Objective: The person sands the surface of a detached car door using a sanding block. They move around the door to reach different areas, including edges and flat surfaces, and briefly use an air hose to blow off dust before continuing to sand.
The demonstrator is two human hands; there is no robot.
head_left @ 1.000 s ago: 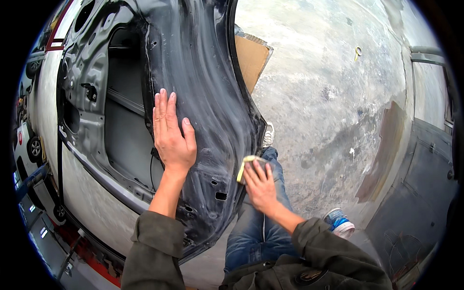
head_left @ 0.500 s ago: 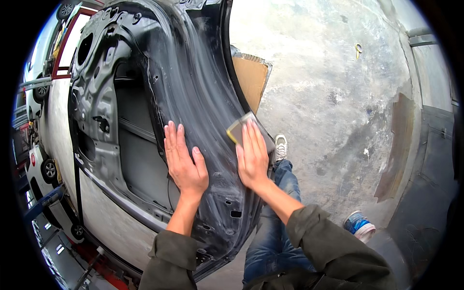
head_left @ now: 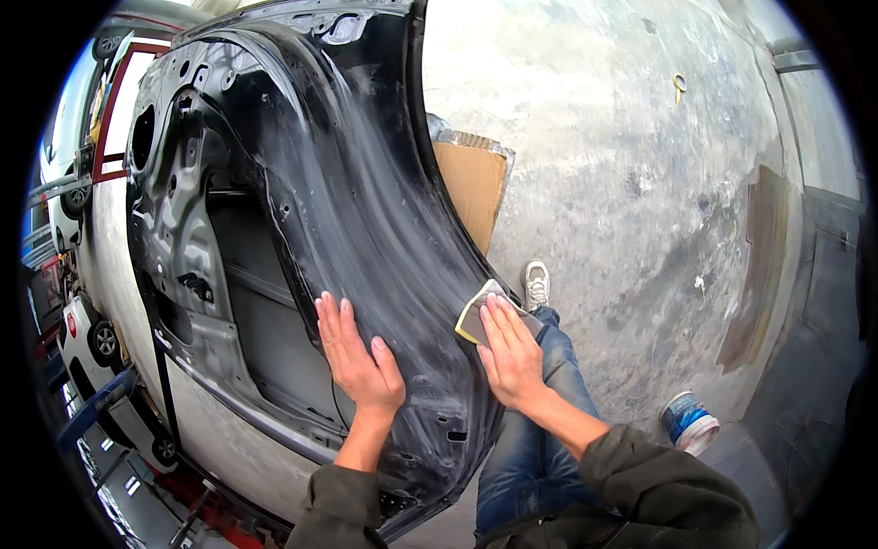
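Note:
A black car door panel lies before me, its curved frame scuffed with grey-white streaks. My left hand rests flat on the frame beside the large opening, fingers stretched out and the thumb apart, holding nothing. Over at the frame's right edge, my right hand presses a thin grey sanding pad with a yellow rim against the surface. Its fingers lie straight along the pad, which partly hides beneath them. What supports the door cannot be seen.
Cardboard sticks out beyond the door's right edge. A blue-and-white bucket stands on the concrete floor to the right, near my legs. Farther off lies a small yellow-handled item. Parked cars line the left side.
My right hand and the pad have moved down and slightly right along the door's edge. My left hand sits lower in view; the whole view has also shifted.

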